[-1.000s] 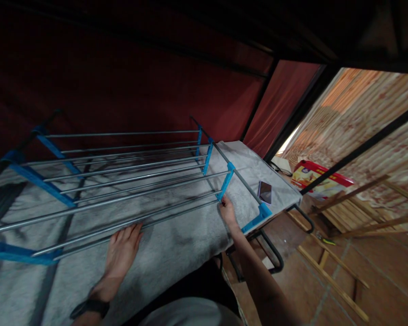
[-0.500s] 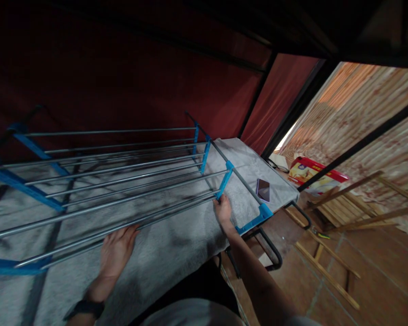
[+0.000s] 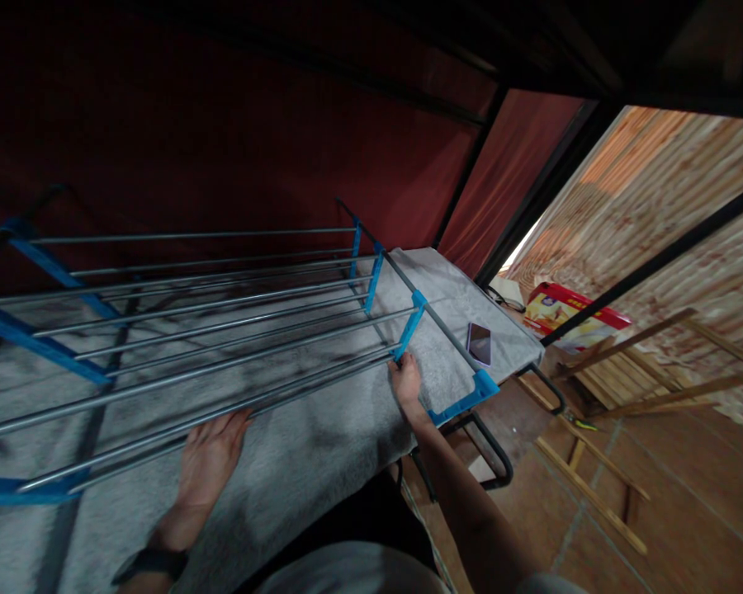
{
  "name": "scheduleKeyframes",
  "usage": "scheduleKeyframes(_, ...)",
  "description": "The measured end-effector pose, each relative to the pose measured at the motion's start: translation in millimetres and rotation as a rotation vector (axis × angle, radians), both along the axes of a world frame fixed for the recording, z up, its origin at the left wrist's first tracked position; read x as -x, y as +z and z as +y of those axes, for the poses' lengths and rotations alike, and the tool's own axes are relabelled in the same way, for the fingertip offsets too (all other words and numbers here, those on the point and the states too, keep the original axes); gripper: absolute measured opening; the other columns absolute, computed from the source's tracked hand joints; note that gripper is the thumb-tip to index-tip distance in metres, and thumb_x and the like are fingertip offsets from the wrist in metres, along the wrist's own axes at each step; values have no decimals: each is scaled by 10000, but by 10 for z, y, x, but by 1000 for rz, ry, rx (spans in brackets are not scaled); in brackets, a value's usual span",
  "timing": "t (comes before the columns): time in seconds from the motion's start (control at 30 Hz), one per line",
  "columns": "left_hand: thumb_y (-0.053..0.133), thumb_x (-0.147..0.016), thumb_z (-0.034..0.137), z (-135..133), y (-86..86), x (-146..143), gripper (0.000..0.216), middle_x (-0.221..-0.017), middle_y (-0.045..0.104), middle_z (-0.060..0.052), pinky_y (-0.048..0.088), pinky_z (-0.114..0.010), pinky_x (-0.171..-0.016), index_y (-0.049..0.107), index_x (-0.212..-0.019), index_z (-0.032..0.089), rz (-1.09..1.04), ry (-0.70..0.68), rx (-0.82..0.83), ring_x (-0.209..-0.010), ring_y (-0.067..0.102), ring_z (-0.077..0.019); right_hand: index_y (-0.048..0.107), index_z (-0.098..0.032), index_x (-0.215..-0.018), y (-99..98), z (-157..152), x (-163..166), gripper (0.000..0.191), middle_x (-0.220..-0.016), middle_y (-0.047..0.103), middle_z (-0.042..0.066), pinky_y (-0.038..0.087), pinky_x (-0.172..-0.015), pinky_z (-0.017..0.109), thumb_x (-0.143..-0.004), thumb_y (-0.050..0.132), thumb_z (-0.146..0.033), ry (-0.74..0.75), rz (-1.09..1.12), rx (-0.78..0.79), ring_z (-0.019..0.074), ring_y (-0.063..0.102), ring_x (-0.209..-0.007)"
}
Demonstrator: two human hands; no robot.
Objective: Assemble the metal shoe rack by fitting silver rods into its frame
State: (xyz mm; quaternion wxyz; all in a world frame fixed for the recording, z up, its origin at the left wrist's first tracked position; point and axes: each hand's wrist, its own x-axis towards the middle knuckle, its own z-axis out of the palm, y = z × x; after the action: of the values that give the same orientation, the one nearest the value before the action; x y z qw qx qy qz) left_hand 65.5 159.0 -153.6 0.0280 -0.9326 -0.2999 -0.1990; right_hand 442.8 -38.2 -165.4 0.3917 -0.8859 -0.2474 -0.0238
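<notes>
A rack of metal tubes (image 3: 223,363) and blue plastic brackets (image 3: 410,327) lies across a grey fuzzy cover (image 3: 309,437). My left hand (image 3: 211,456), below a dark wrist strap, is at the near pair of tubes, its fingers curled under them and the fingertips partly hidden. At the right end of those tubes, my right hand (image 3: 406,381) pinches the lower end of a blue bracket where the tubes meet it. A corner bracket (image 3: 467,400) sits on the dark side rail, just right of that hand.
A phone (image 3: 479,343) lies on the cover near its right end. Black metal handles (image 3: 501,470) stick out from the bed edge. On the tiled floor are wooden frames (image 3: 594,487), a green-handled tool (image 3: 582,423) and a red and yellow box (image 3: 573,318). A dark red wall stands behind.
The left end of the rack has shifted slightly left. Both hands keep their places on it, and the view has turned very slightly.
</notes>
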Motion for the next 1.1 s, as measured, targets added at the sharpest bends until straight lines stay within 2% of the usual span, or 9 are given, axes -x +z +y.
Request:
scheduleKeyframes(0.2, 317, -1101, 361, 0, -32, 0, 493, -1077, 803, -109, 454, -442, -872, 744, -1239, 158, 7, -8, -50, -981, 702, -306, 668, -190, -1080, -26, 0, -3, 180, -1057, 712, 110, 489, -918, 366, -943, 595, -282, -13, -13, 22, 260, 647, -1003)
scheduleKeyframes(0.47, 346, -1098, 337, -31, 6, -3, 461, -999, 791, -117, 440, -437, -848, 743, -1224, 139, -4, -26, -96, -963, 692, -305, 668, -182, -1125, -25, 15, 0, 210, -1086, 717, 126, 487, -945, 367, -955, 570, -257, -11, -34, 66, 270, 649, -1034)
scheduleKeyframes(0.9, 367, -1091, 342, -19, -1, -4, 441, -1027, 792, -119, 432, -432, -851, 738, -1225, 146, -40, -49, -69, -965, 685, -300, 666, -184, -1111, 63, 14, 37, 219, -1086, 716, 129, 494, -938, 380, -935, 548, -242, -26, -5, 83, 280, 657, -1033)
scheduleKeyframes(1.1, 348, -1076, 341, -12, 30, -5, 463, -1020, 796, -124, 448, -442, -844, 753, -1212, 163, -19, -45, 12, -963, 688, -307, 662, -186, -1099, 83, 16, 48, 211, -1085, 708, 130, 496, -950, 385, -935, 539, -236, -24, 1, 69, 277, 646, -1030)
